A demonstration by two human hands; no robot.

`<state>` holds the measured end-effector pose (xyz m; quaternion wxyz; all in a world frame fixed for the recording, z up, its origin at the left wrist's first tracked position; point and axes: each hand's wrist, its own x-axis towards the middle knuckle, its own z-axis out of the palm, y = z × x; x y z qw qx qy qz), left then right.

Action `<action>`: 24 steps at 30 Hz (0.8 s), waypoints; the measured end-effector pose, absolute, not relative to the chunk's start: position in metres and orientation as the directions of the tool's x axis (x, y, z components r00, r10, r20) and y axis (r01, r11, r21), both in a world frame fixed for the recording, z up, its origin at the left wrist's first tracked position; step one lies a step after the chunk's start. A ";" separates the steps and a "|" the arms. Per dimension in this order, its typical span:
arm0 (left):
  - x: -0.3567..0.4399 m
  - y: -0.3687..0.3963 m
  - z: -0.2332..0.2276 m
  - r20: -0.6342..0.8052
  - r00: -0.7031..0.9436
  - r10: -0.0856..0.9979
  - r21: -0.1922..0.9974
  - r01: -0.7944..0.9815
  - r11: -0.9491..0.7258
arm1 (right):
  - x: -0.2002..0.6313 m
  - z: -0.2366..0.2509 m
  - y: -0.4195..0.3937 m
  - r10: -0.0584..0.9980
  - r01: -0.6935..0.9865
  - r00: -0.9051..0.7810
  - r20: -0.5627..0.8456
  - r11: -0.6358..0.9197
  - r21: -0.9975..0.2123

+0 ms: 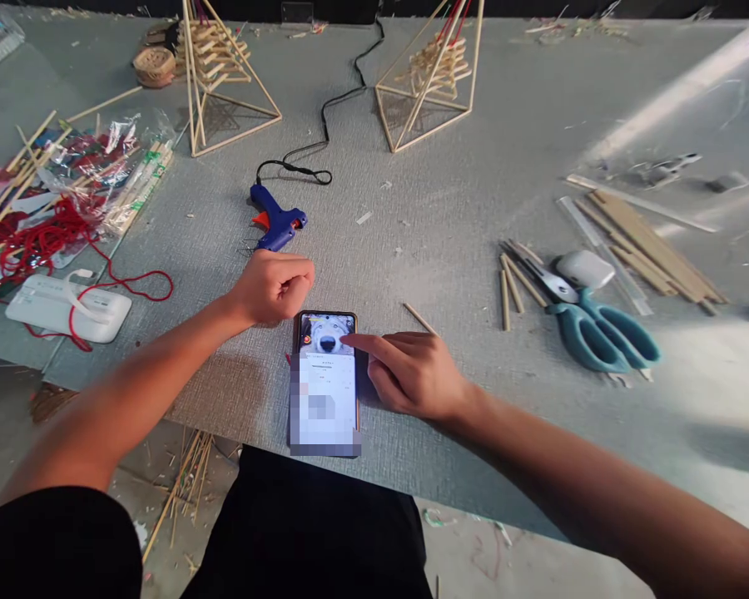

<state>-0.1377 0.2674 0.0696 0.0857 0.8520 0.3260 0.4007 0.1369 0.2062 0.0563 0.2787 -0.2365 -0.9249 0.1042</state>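
A smartphone (325, 399) lies flat near the table's front edge, its screen lit with a white furry animal's picture at the top and a blurred white page below. My right hand (415, 372) is beside it, index finger stretched onto the picture's right edge and the other fingers curled, holding nothing. Just above the phone's upper left corner, my left hand (275, 287) rests as a closed fist with nothing visible in it. Directly beyond that fist is a blue glue gun (280, 218) with an orange trigger. A short wooden stick (419, 318) lies beyond my right hand.
Two stick pyramid frames (237, 136) (428, 125) stand at the back. Red yarn (43, 237), plastic bags and a white power bank (68, 308) crowd the left. Teal-handled scissors (602, 333), wooden strips (655, 241) and short sticks lie right. A black cord (325, 116) runs backward.
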 end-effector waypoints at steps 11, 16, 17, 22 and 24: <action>-0.141 0.262 0.069 0.568 0.511 0.645 0.390 0.523 -0.758 | 0.136 0.064 0.212 0.630 0.387 -0.664 0.403 0.750 -0.536; -0.145 0.260 0.064 0.499 0.548 0.671 0.394 0.546 -0.739 | 0.139 0.061 0.214 0.671 0.398 -0.653 0.352 0.699 -0.594; -0.145 0.260 0.065 0.501 0.553 0.665 0.393 0.540 -0.745 | 0.138 0.062 0.215 0.667 0.389 -0.654 0.357 0.702 -0.597; -0.140 0.259 0.079 0.528 0.581 0.620 0.385 0.487 -0.784 | 0.134 0.071 0.217 0.642 0.356 -0.661 0.387 0.723 -0.592; -0.139 0.259 0.083 0.525 0.582 0.621 0.392 0.483 -0.783 | 0.133 0.074 0.217 0.642 0.353 -0.655 0.399 0.727 -0.589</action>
